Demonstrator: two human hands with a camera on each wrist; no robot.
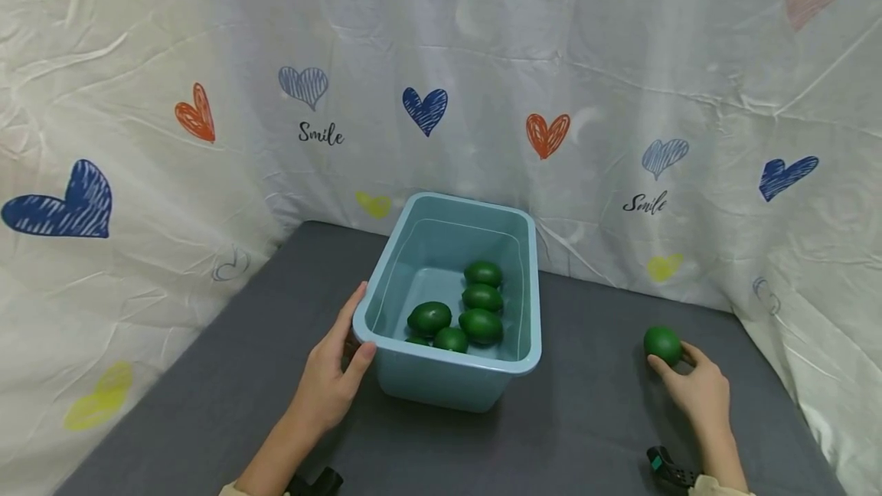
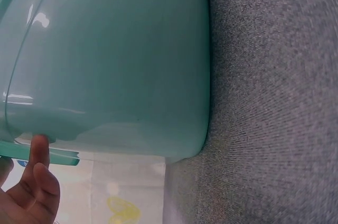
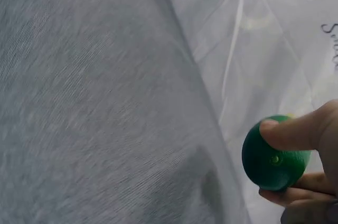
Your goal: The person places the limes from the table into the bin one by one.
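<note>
In the head view, the left hand [image 1: 329, 383] grips the near left corner of the light blue plastic tub [image 1: 513, 362], thumb over the rim. Six dark green lime-shaped fruits [image 1: 481, 325] lie inside. The right hand [image 1: 697, 389] pinches one more round green fruit [image 1: 663, 344] on the grey cloth desk [image 1: 586, 419], right of the tub and well apart from it.

In the left wrist view, the fingers [image 2: 38, 152] touch under the tub rim; a firm hold should steady it.

In the right wrist view, the fingers [image 3: 296, 131] curl around the green fruit. I judge the grasp secure. The white heart-printed curtain [image 1: 207, 60] hangs near and could catch the hand.
</note>
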